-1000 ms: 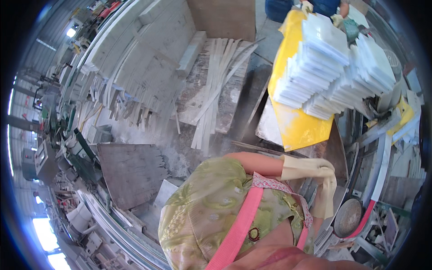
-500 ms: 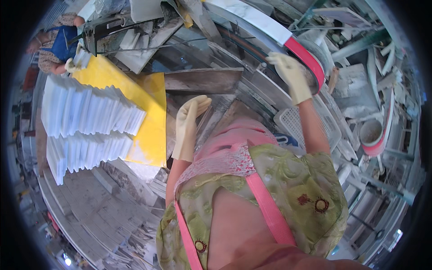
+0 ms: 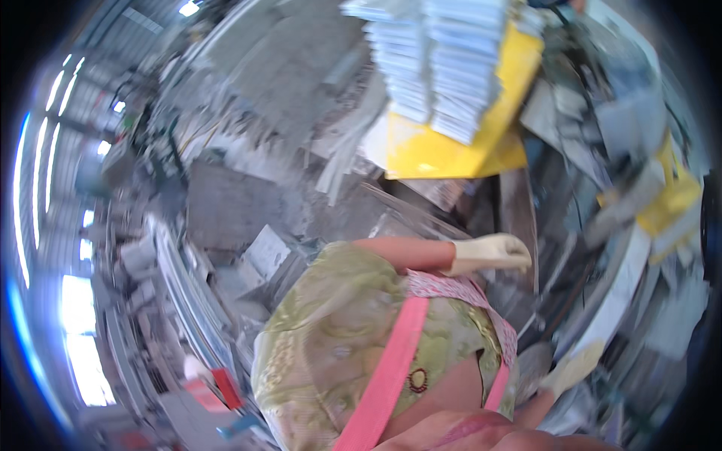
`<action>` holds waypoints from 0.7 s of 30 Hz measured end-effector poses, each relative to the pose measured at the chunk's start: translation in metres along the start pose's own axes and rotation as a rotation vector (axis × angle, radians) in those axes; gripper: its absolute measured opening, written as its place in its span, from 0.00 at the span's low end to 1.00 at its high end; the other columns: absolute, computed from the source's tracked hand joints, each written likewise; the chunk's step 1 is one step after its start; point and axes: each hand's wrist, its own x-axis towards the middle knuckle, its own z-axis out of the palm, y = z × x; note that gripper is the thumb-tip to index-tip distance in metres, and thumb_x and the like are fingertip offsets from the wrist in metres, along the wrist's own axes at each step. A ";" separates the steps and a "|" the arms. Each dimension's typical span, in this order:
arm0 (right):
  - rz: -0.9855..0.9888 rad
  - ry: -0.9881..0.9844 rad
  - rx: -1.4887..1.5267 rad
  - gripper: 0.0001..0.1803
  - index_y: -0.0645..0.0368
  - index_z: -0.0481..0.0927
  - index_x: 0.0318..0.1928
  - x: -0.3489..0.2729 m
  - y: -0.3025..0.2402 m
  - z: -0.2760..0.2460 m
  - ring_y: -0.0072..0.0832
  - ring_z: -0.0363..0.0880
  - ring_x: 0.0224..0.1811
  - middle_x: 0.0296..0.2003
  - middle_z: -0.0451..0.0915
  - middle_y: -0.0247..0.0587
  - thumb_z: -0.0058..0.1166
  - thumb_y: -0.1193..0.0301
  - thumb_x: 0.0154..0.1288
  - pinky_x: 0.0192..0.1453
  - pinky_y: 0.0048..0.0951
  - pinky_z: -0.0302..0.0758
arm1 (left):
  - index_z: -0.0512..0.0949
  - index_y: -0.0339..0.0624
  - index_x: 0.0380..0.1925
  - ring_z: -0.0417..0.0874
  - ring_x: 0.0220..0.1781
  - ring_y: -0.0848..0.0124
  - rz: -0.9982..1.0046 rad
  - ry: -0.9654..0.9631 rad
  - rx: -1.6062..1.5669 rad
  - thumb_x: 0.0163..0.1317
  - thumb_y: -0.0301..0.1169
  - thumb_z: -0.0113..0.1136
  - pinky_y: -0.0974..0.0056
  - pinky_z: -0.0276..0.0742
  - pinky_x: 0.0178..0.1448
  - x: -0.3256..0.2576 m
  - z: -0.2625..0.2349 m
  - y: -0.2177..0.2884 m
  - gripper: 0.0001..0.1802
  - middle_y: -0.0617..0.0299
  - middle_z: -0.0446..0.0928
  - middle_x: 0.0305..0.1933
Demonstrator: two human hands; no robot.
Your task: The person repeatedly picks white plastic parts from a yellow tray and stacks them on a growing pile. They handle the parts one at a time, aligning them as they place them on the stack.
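My left hand (image 3: 492,253), in a cream rubber glove, hangs in front of my body with its fingers curled in. Nothing shows in it. Beyond it, two stacks of thin whitish slabs (image 3: 462,68) stand on a yellow sheet (image 3: 444,158); the hand is apart from both. My right hand (image 3: 575,368), gloved alike, is stretched out at the lower right, blurred, with its fingers extended and nothing visible in them. It lies near the end of a long pale curved band (image 3: 613,301); whether it touches the band I cannot tell.
Grey boards and strips (image 3: 271,83) are piled at the upper left. A square grey board (image 3: 226,203) lies left of my arm. Long pale lengths (image 3: 184,278) run down the left side. Another yellow piece (image 3: 669,199) is at the far right, among blurred clutter.
My view has swung round to the left, so the slab stacks and yellow sheet now appear at the top. My right hand has come away from the red part of the band. My left fingers are more curled.
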 end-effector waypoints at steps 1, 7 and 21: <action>0.016 -0.131 -0.185 0.28 0.65 0.69 0.73 0.001 0.003 0.005 0.46 0.66 0.76 0.73 0.69 0.55 0.49 0.67 0.78 0.79 0.41 0.62 | 0.82 0.38 0.54 0.86 0.50 0.74 0.051 0.014 0.014 0.73 0.43 0.59 0.66 0.82 0.52 0.008 0.000 -0.004 0.20 0.63 0.86 0.49; 0.993 -0.032 1.018 0.27 0.65 0.71 0.72 0.017 0.035 0.000 0.42 0.70 0.74 0.70 0.73 0.54 0.48 0.67 0.78 0.73 0.38 0.70 | 0.81 0.32 0.52 0.85 0.45 0.73 0.037 0.032 -0.134 0.74 0.42 0.60 0.67 0.82 0.53 0.044 0.015 -0.041 0.21 0.58 0.86 0.46; -0.084 -0.341 -0.424 0.42 0.75 0.55 0.77 0.078 0.026 0.033 0.50 0.57 0.80 0.77 0.59 0.63 0.54 0.67 0.69 0.85 0.44 0.51 | 0.84 0.35 0.48 0.88 0.45 0.72 0.198 0.211 -0.209 0.71 0.43 0.63 0.67 0.85 0.52 0.012 -0.003 -0.045 0.20 0.57 0.88 0.44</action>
